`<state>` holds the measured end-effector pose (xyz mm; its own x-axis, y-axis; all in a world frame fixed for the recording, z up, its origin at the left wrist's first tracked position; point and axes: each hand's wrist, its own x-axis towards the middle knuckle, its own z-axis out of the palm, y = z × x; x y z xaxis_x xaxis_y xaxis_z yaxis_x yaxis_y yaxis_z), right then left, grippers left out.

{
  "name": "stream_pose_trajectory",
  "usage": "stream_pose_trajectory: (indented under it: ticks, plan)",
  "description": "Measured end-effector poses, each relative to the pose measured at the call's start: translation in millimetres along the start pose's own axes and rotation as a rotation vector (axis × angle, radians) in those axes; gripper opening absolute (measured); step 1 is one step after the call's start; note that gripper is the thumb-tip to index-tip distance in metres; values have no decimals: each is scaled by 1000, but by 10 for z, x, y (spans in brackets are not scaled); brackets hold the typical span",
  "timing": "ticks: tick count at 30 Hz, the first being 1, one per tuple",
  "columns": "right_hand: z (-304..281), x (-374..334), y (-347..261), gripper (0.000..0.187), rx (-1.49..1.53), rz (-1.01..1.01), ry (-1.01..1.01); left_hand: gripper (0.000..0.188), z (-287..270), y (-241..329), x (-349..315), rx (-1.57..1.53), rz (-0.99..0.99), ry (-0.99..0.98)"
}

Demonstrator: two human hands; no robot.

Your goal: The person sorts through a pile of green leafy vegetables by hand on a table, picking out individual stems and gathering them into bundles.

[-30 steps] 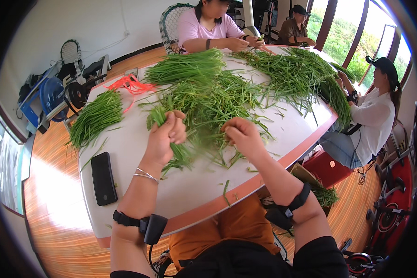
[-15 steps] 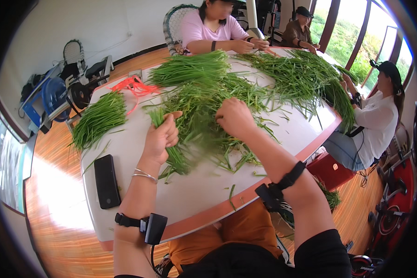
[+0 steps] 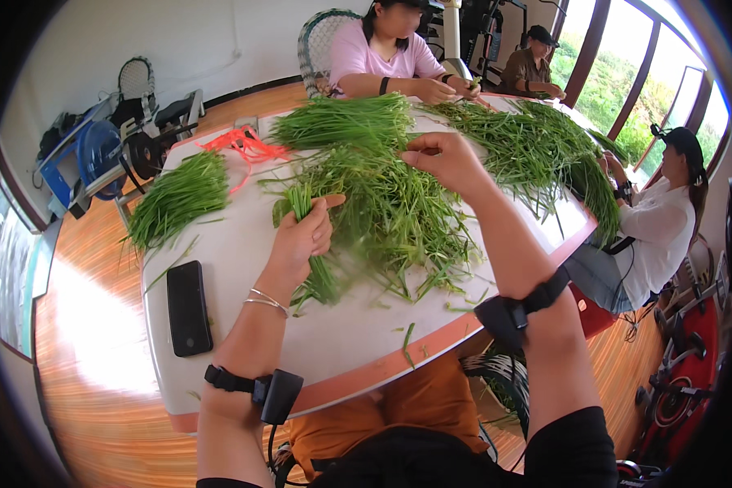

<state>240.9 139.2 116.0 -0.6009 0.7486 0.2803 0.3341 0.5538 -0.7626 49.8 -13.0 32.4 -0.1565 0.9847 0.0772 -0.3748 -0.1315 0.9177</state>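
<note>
My left hand is closed round a small bunch of green garlic chives, its index finger pointing out to the right. The bunch stands tilted over the near-left side of a loose, tangled chive pile. My right hand hovers above the far right of that pile, thumb and fingertips pinched together. What sits in the pinch is too blurred to make out. Beyond the pile lies a neat chive bundle, and another bundle rests at the left table edge.
Red plastic ribbon lies between the two bundles. A black phone is near the table's left edge. A larger chive heap covers the far right. Several people sit round the white table, one in white at the right.
My right hand has risen and moved away from me and to the right, from the pile's middle. The left hand keeps its bunch and has shifted slightly right.
</note>
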Motion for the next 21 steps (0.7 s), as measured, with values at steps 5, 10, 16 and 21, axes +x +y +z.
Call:
stream_pose_trajectory:
  ticks: [5, 10, 16, 21]
  plan:
    - [-122, -45, -163, 11, 766, -72, 179, 32, -25, -28, -16, -1, -14, 13]
    - [16, -41, -150, 10, 904, -1, 80, 31, -35, -27, -38, 7, 0, 39]
    - [362, -299, -116, 12, 873, 145, -217, 30, -35, -39, 0, -3, 37, 76]
    - [709, -408, -86, 15, 577, 167, -361, 29, -17, -21, -39, 58, 56, 67]
